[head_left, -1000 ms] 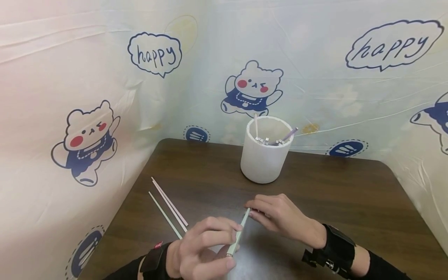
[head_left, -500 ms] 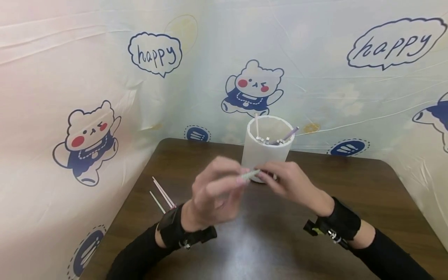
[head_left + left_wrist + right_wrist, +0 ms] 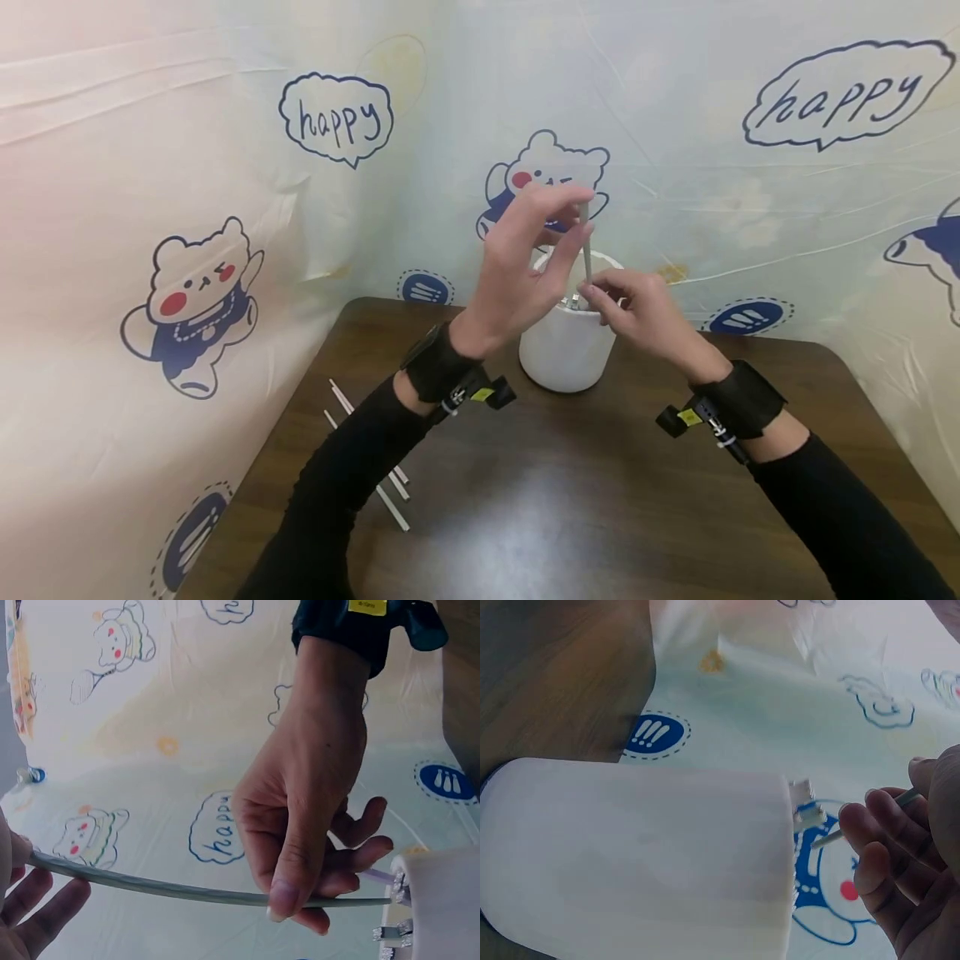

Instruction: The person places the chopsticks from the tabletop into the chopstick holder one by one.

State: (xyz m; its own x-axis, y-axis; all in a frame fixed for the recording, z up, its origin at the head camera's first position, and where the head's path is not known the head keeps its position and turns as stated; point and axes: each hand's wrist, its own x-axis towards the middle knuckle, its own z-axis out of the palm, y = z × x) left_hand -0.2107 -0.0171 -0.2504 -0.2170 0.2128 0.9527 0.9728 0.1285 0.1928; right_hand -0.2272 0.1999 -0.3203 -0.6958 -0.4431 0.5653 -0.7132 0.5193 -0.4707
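Both hands hold a pale green chopstick (image 3: 587, 250) nearly upright over the white cylindrical holder (image 3: 567, 354). My left hand (image 3: 517, 258) pinches its thick upper end between thumb and fingers. Lower down, my right hand (image 3: 648, 312) pinches the shaft just above the holder's rim. In the left wrist view the chopstick (image 3: 180, 891) runs past the right thumb, its thin tip by the holder's mouth (image 3: 446, 907). The right wrist view shows the tip (image 3: 827, 839) close to small silvery, sparkling pieces (image 3: 806, 804) at the rim.
Several thin chopsticks (image 3: 393, 508) lie on the brown table (image 3: 622, 500) at the left, partly hidden under the left sleeve. A purple stick (image 3: 375, 876) leans out of the holder. Printed cloth (image 3: 675, 108) hangs behind and at the sides of the table.
Both hands have risen from the table's front to the holder, carrying the green chopstick. It has swung from slanting to nearly upright, with the left hand now above the right.
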